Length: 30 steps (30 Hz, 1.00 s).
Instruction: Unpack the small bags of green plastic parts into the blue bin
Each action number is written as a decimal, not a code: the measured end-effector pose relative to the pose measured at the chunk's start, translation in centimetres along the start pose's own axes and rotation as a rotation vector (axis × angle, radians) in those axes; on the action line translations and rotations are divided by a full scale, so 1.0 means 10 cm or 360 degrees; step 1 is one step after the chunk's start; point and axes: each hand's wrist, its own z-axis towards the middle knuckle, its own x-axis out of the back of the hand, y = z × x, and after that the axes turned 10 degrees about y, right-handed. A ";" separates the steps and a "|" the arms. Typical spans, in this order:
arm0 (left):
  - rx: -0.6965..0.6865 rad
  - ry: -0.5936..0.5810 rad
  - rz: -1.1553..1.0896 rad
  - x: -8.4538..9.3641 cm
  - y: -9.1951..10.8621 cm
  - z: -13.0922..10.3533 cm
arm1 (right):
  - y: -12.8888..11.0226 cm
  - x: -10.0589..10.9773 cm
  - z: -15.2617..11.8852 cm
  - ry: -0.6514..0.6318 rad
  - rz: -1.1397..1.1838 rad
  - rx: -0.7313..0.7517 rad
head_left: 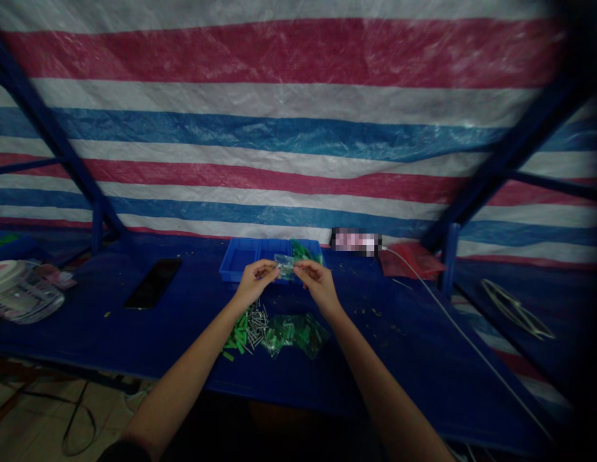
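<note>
Between my two hands a small clear plastic bag (284, 262) is stretched, just in front of a blue divided tray (243, 252). My left hand (256, 280) pinches its left edge, and my right hand (317, 282) pinches the right edge. What the bag holds is too blurred to tell. Green filled bags (302, 250) lie in the tray's right compartment. Below my hands rest a heap of silver screws (254, 327), loose green wall plugs (238, 335) and several clear bags with green pieces (293, 333).
A black phone (154, 283) and a clear tub with a white lid (22, 292) are on the left of the blue table (183, 340). At the back right lie a red bag (408, 258) and a pixelated device (356, 241) with a white cable (435, 292). Blue frame posts flank the table.
</note>
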 end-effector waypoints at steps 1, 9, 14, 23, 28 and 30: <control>-0.0008 -0.0006 0.0011 0.00 0.00 0.00 | 0.00 0.00 0.00 -0.0003 0.0004 -0.0008; -0.0122 -0.0049 0.0215 0.01 0.02 -0.02 | -0.03 0.01 0.00 -0.0060 0.0127 -0.0083; 0.0006 -0.0084 0.0114 0.01 0.03 -0.03 | -0.03 0.01 0.00 -0.0013 0.0153 -0.0060; -0.0125 0.0083 0.0068 0.04 0.09 -0.01 | -0.04 0.04 -0.01 -0.0073 0.0097 -0.0001; -0.0135 0.0169 0.0053 0.06 0.01 0.03 | -0.05 0.03 -0.03 -0.0215 0.0130 0.0051; -0.0114 0.0154 0.0000 0.06 -0.02 0.03 | -0.04 0.02 -0.04 -0.0226 0.0107 0.0064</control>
